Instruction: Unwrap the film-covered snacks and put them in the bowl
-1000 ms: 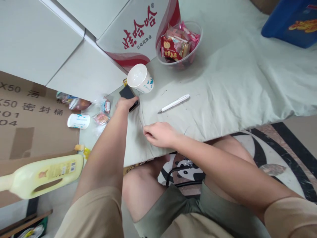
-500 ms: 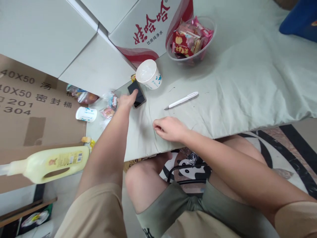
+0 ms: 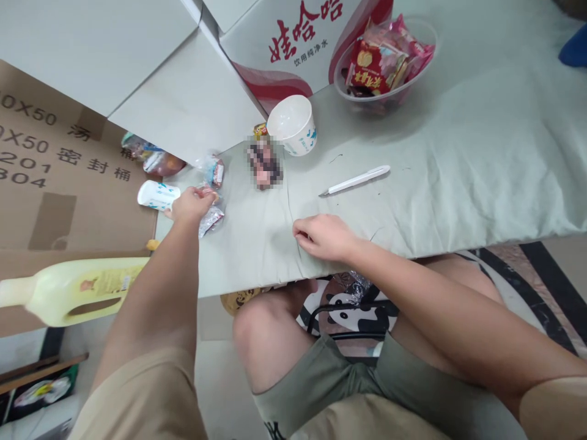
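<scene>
My left hand (image 3: 189, 206) reaches to the left end of the cloth-covered table, its fingers closed on a small wrapped snack (image 3: 211, 194) that they partly hide. Beside it lie a silvery wrapper (image 3: 211, 220) and another wrapped snack (image 3: 216, 171). A white paper cup (image 3: 158, 195) lies on its side just left of this hand. My right hand (image 3: 323, 237) rests near the front edge of the table, loosely curled, with nothing visible in it. A white pen-like tool (image 3: 355, 181) with a pointed tip lies beyond it. The phone (image 3: 265, 162) is covered by a pixelated patch.
A paper tub (image 3: 293, 125) stands near a white and red carton (image 3: 275, 73). To its right is a clear bowl (image 3: 389, 95) of packaged snacks. A brown carton (image 3: 55, 220) and a yellow pump bottle (image 3: 82, 290) are at the left.
My left hand has left the phone and moved left to the wrapped snacks. My right hand stays curled on the table. The view has shifted slightly.
</scene>
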A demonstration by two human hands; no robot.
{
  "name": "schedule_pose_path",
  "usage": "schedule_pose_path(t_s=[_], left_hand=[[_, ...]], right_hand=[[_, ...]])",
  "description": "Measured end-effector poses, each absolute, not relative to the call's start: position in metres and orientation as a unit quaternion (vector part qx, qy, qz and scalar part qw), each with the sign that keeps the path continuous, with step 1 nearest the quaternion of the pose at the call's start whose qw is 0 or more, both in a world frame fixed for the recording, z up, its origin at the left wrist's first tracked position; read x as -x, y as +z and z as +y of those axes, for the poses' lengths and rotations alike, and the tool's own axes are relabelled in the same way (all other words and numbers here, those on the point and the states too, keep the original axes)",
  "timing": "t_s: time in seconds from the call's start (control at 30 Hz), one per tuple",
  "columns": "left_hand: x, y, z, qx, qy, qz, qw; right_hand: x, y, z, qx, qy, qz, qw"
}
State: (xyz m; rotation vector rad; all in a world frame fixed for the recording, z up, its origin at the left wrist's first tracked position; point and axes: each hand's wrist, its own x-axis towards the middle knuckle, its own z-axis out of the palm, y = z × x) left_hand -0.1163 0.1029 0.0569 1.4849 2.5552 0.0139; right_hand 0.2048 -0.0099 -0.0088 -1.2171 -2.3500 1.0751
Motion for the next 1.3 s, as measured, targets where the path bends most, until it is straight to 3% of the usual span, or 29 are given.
schedule_pose_path(t_s=[0.13, 0.33, 0.63, 0.87, 1.03, 1.17, 1.3], left_hand=[[0.109, 0.062, 0.103, -0.478, -0.018, 0.878, -0.004], [0.122, 0.074, 0.093, -0.528, -0.046, 0.846, -0.054], [0.133, 0.099, 0.084, -0.545, 0.092, 0.832, -0.054], [0.108, 0.104, 0.08, -0.47, 0.394, 0.773, 0.162], [0.063, 0.09, 0.042, -0.48, 0.43, 0.658, 0.388], [0.007, 0.044, 0.003, -0.388, 0.433, 0.614, 0.534], [-0.045, -0.004, -0.016, -0.291, 0.386, 0.515, 0.708]], right_hand=[[-0.203, -0.007, -0.009, 0.427, 0.362, -0.818, 0.13], [-0.203, -0.008, -0.01, 0.438, 0.362, -0.815, 0.118], [-0.206, -0.011, -0.011, 0.424, 0.367, -0.816, 0.143], [-0.21, -0.007, -0.011, 0.419, 0.378, -0.811, 0.157], [-0.209, -0.014, -0.01, 0.417, 0.436, -0.752, 0.264], [-0.206, -0.018, -0.006, 0.429, 0.482, -0.663, 0.381], [-0.21, -0.009, -0.003, 0.429, 0.506, -0.634, 0.397]])
